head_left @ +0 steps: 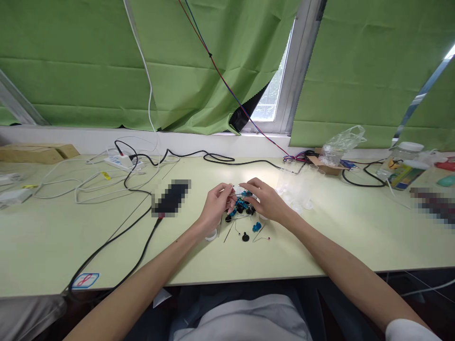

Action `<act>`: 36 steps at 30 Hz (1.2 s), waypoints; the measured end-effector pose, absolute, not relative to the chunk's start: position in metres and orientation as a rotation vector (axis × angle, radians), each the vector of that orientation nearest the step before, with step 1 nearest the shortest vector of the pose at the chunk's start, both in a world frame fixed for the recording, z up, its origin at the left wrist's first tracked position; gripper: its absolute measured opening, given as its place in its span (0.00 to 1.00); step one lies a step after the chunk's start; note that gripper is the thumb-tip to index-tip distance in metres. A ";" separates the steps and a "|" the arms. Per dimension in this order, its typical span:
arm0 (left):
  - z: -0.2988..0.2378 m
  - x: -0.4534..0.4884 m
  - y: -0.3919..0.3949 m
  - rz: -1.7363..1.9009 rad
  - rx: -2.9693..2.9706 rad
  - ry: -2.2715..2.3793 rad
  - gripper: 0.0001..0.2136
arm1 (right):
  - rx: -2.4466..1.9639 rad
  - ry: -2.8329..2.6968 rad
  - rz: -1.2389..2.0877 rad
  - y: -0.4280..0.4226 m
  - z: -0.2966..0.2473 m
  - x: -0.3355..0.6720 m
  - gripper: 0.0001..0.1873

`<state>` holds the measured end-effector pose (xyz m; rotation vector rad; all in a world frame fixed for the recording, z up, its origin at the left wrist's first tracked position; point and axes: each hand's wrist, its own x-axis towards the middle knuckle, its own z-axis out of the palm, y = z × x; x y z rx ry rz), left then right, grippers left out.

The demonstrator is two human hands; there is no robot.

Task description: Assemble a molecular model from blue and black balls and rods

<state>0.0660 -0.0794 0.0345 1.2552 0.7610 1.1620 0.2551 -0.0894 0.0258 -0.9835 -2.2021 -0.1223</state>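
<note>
My left hand (pixel 219 204) is closed in a pinch above a small pile of parts. A small pale thing shows at its fingertips, too small to name. My right hand (pixel 266 199) faces it from the right, thumb and fingers curled about a small blue plastic piece (pixel 246 193). Below both hands lies the pile of blue and black parts (pixel 241 206) with thin metal rods, partly hidden by the fingers. Nearer to me are a loose blue piece (pixel 256 227), a black round part (pixel 245 237), a bent wire with a red tip (pixel 262 239) and a white round cap (pixel 211 235).
A pixelated dark device (pixel 171 199) with a black cable lies left of my hands. Clear plastic pieces (pixel 296 194) lie to the right. Behind stand a cardboard box (pixel 327 166) with a plastic bag and a clear jar (pixel 405 154). A power strip (pixel 123 162) sits back left.
</note>
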 end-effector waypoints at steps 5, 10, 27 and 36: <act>0.034 0.067 -0.081 1.143 1.272 0.761 0.17 | -0.986 -2.207 -0.127 -0.089 0.025 0.255 0.17; 0.034 0.067 -0.082 1.134 1.278 0.800 0.18 | -0.969 -2.216 -0.133 -0.089 0.024 0.255 0.17; 0.030 0.066 -0.079 1.085 1.292 0.832 0.18 | -0.971 -2.216 -0.179 -0.090 0.024 0.254 0.17; 0.032 0.066 -0.080 1.073 1.290 0.840 0.17 | -0.961 -2.206 -0.194 -0.090 0.025 0.253 0.16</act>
